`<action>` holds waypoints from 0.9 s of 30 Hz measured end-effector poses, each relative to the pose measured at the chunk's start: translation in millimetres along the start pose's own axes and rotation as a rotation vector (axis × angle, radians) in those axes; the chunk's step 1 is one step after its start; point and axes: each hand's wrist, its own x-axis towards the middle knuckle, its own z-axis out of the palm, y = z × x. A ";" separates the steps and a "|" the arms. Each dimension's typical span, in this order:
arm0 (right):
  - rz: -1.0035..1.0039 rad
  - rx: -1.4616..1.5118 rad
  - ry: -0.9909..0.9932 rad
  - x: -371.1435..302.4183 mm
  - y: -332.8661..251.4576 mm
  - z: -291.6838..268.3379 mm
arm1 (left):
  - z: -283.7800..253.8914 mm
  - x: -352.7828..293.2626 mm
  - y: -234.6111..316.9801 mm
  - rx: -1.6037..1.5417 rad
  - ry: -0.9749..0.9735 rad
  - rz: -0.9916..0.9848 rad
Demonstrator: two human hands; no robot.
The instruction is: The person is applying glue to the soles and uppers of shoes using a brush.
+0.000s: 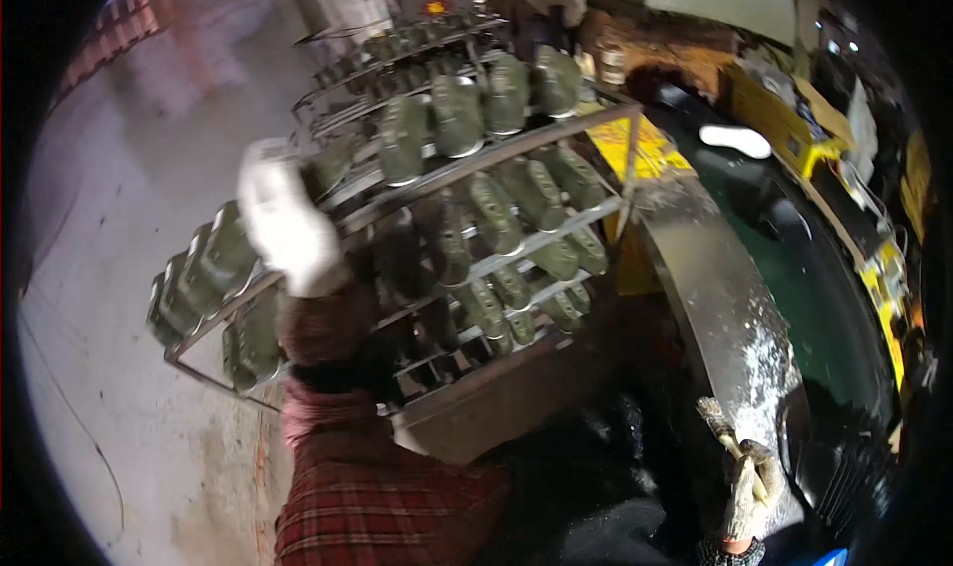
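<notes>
My left hand [283, 213], in a white glove, reaches out over a metal rack [496, 157] of dark green shoes [457, 116]. Motion and glare smear its fingers, so its grip cannot be made out. Close beside it on the top tier is a green shoe [331, 164]; whether the two touch is unclear. At the lower right my right hand [752, 492], also gloved, is closed around the handle of a brush [715, 417]. The bristles are by the edge of a metal bench [720, 278] with white smears on it.
Several tiers of green shoes fill the rack, and more racks stand behind. A white shoe sole [735, 141] lies on a dark green conveyor belt [794, 268] along the right. Beyond the belt is a yellow box [774, 119]. Concrete floor [109, 318] spreads to the left.
</notes>
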 end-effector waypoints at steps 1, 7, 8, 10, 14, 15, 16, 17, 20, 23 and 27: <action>0.028 -0.018 -0.027 -1.7 -1.2 2.7 | -19.7 17.2 13.3 -0.066 0.196 -0.128; 0.068 -0.169 -0.034 -9.6 -23.3 32.5 | -102.6 38.2 -109.3 0.267 -0.560 -0.155; 0.074 -0.224 -0.128 -10.5 -33.6 27.1 | -98.5 43.0 -118.7 -0.022 -0.575 -0.343; 0.160 0.061 -0.067 -23.0 -8.0 8.1 | -78.8 36.6 -127.7 0.022 -0.556 -0.417; 0.162 -0.154 -0.054 -67.2 5.5 -35.2 | -54.9 18.1 -142.5 -0.702 -0.729 -0.443; -0.016 -0.473 -0.074 -56.5 -51.8 -15.2 | -50.2 17.4 -116.0 -1.472 -0.817 -1.025; 0.040 -0.470 0.023 -58.4 -72.0 -14.4 | -55.0 17.6 -93.9 -1.690 -0.842 -1.523; 0.131 -0.417 0.098 -48.2 -60.2 -31.8 | -27.4 -16.2 -57.9 -1.420 -0.725 -1.317; -0.265 -0.696 0.558 -97.5 -65.7 -100.8 | 32.1 -69.7 1.3 -2.363 -0.521 -1.642; -0.434 -0.861 1.193 -132.3 -95.4 -154.3 | 48.7 -125.1 166.6 -2.150 -0.266 -1.919; -0.239 -1.340 1.110 -203.9 -101.0 -243.9 | 113.4 -199.2 166.0 -1.993 -1.526 -1.620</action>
